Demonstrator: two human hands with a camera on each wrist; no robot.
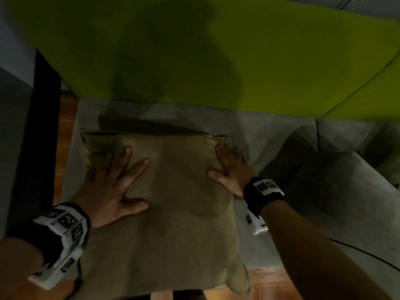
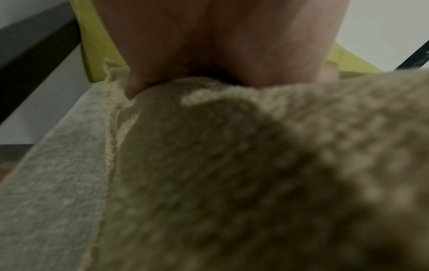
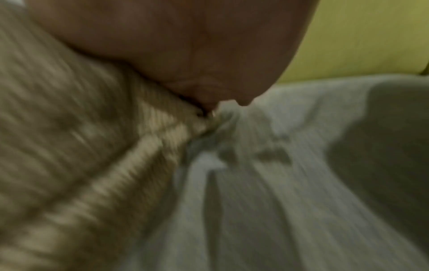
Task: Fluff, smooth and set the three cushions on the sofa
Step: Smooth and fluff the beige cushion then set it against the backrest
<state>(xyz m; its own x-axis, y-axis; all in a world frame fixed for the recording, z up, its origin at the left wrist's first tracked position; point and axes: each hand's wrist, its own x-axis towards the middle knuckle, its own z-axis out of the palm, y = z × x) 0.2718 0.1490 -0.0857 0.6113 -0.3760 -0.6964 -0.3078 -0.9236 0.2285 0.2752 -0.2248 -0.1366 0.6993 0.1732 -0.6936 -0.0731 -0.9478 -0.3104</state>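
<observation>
A tan textured cushion [image 1: 173, 202] lies flat on the grey sofa seat [image 1: 270, 144], its near edge hanging over the seat's front. My left hand [image 1: 112, 180] lies flat on its left part with fingers spread. My right hand [image 1: 229, 169] presses flat along its right edge, fingers toward the far right corner. In the left wrist view my palm [image 2: 209, 45] sits on the tan cushion [image 2: 232, 165]. The blurred right wrist view shows my palm [image 3: 185, 45] on the cushion's edge [image 3: 92, 146] beside the grey seat [image 3: 278, 201].
The yellow-green sofa back [image 1: 216, 50] rises just behind the cushion. A dark shape [image 1: 307, 165], perhaps another cushion, lies on the seat to the right. A black frame [image 1: 36, 126] runs down the left. Wooden floor [image 1: 270, 282] shows below the seat.
</observation>
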